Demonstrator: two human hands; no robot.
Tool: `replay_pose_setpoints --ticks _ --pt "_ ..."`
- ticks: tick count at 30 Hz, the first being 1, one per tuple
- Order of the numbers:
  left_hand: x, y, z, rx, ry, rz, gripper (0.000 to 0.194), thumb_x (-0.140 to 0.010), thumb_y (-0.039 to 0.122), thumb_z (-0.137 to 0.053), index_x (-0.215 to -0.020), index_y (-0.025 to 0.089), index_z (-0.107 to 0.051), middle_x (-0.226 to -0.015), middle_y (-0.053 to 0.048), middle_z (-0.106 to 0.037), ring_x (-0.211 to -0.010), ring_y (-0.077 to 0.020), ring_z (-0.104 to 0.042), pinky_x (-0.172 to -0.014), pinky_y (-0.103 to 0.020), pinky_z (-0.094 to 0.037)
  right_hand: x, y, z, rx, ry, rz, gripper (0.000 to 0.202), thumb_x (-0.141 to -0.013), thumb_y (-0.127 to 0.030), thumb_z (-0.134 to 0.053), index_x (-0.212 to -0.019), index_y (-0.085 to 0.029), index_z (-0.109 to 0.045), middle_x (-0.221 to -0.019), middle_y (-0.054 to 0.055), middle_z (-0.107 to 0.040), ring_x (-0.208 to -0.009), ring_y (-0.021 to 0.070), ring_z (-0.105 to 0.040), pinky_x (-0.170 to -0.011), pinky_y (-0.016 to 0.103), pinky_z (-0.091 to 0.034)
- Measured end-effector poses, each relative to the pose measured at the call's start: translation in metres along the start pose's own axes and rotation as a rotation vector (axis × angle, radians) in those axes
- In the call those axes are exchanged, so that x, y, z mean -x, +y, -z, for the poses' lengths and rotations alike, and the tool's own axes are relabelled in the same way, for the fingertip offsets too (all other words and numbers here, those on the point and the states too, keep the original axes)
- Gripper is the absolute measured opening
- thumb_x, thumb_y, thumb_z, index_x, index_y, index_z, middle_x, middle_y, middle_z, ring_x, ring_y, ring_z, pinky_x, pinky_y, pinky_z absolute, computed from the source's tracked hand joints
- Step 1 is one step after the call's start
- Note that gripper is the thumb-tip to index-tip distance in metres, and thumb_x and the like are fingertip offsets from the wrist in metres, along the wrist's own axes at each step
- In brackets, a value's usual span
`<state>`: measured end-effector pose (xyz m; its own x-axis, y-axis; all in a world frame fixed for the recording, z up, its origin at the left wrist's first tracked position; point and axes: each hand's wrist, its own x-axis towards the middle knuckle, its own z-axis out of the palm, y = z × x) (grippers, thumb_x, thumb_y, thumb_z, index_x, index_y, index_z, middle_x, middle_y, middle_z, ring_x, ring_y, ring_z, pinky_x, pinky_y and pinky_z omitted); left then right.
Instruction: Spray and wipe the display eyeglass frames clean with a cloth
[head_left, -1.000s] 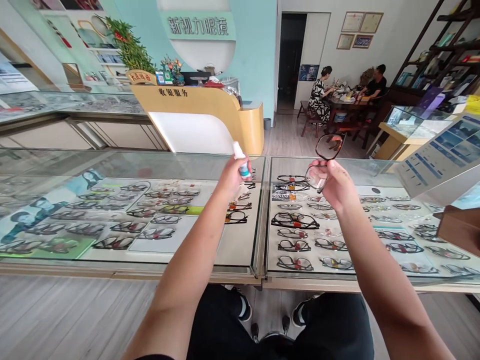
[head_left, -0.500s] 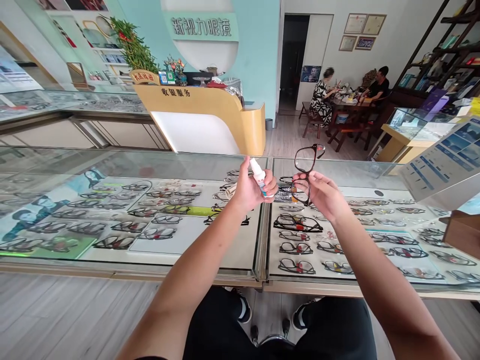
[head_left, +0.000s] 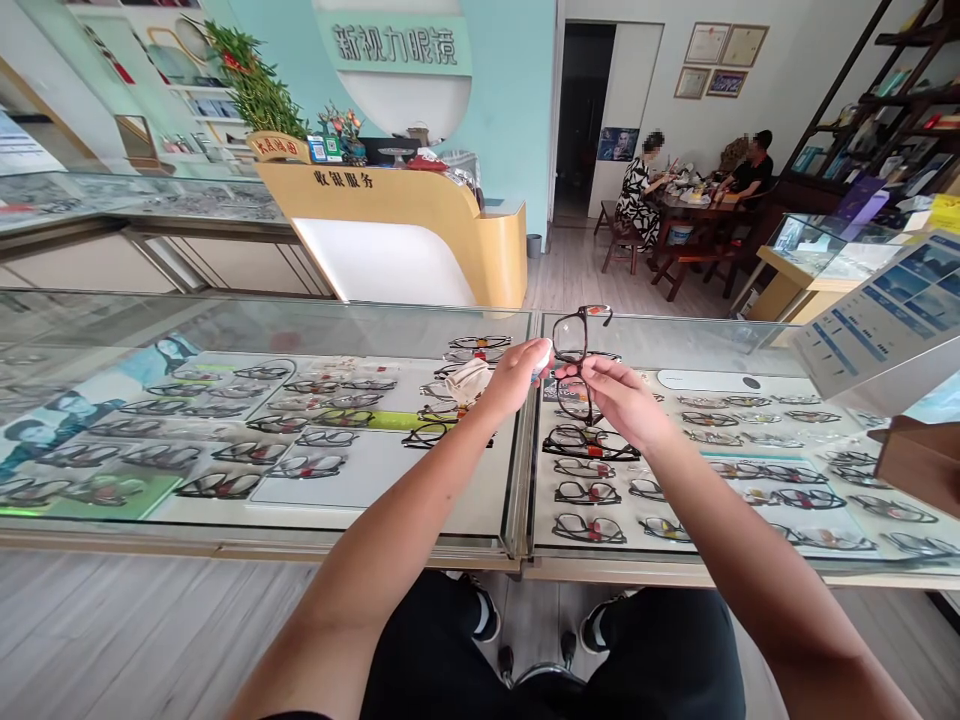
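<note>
My left hand [head_left: 523,372] is wrapped round a small white spray bottle [head_left: 543,356], mostly hidden by the fingers and turned towards the lenses. Close to its right, my right hand [head_left: 616,392] pinches a pair of dark-framed eyeglasses [head_left: 571,338] near the bridge. The frame is held on end, one lens above the other, with a temple arm sticking out to the right at the top. Both hands are above the glass display case. A crumpled beige cloth [head_left: 469,381] lies just left of my left hand.
Rows of eyeglasses [head_left: 592,494] fill the glass display case [head_left: 465,495] before me. A printed white box [head_left: 885,320] and a brown box [head_left: 921,460] stand at the right. Beyond are a wooden counter [head_left: 502,250] and two people seated at a table [head_left: 694,200].
My left hand has turned the spray bottle towards the eyeglasses and moved right. My right hand has brought the eyeglasses left, so both hands are now close together.
</note>
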<state>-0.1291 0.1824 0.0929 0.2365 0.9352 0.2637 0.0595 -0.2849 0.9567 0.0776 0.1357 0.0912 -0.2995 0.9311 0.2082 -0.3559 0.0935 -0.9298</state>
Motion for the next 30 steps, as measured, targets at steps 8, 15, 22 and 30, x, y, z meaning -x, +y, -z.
replay_pose_setpoints --ticks 8,15,22,30 --pt "0.002 0.005 -0.001 -0.048 0.024 0.001 0.057 -0.095 0.079 -0.054 -0.08 0.025 -0.061 -0.077 -0.002 -0.057 -0.071 -0.019 -0.053 -0.069 -0.033 -0.049 -0.002 -0.002 0.003 -0.015 0.015 0.016 0.041 -0.081 -0.062 -0.103 -0.095 -0.029 -0.084 -0.11 0.004 -0.089 -0.116 0.0272 -0.082 -0.105 0.041 -0.062" --pt "0.01 0.011 -0.005 -0.183 -0.128 -0.046 0.054 -0.098 0.073 -0.056 -0.075 0.024 -0.058 -0.074 -0.002 -0.058 -0.073 -0.02 -0.052 -0.069 -0.034 -0.042 -0.009 -0.006 0.015 -0.072 0.116 0.079 0.041 -0.081 -0.06 -0.104 -0.099 -0.029 -0.085 -0.114 0.005 -0.09 -0.11 0.0244 -0.083 -0.106 0.039 -0.066" --pt "0.016 0.007 -0.014 -0.307 -0.211 -0.076 0.054 -0.1 0.071 -0.055 -0.073 0.025 -0.052 -0.073 -0.001 -0.057 -0.073 -0.0208 -0.052 -0.069 -0.035 -0.038 -0.011 -0.004 0.018 -0.097 0.112 0.101 0.042 -0.081 -0.059 -0.105 -0.099 -0.029 -0.082 -0.114 0.005 -0.09 -0.113 0.0255 -0.084 -0.111 0.044 -0.067" --pt "0.004 0.014 0.011 -0.214 -0.009 -0.065 0.056 -0.098 0.078 -0.054 -0.083 0.024 -0.062 -0.084 -0.004 -0.066 -0.083 -0.0235 -0.062 -0.083 -0.037 -0.049 -0.009 -0.009 0.018 -0.158 0.125 0.087 0.034 -0.082 -0.051 -0.106 -0.096 -0.028 -0.085 -0.115 0.003 -0.09 -0.104 0.0178 -0.082 -0.096 0.029 -0.067"
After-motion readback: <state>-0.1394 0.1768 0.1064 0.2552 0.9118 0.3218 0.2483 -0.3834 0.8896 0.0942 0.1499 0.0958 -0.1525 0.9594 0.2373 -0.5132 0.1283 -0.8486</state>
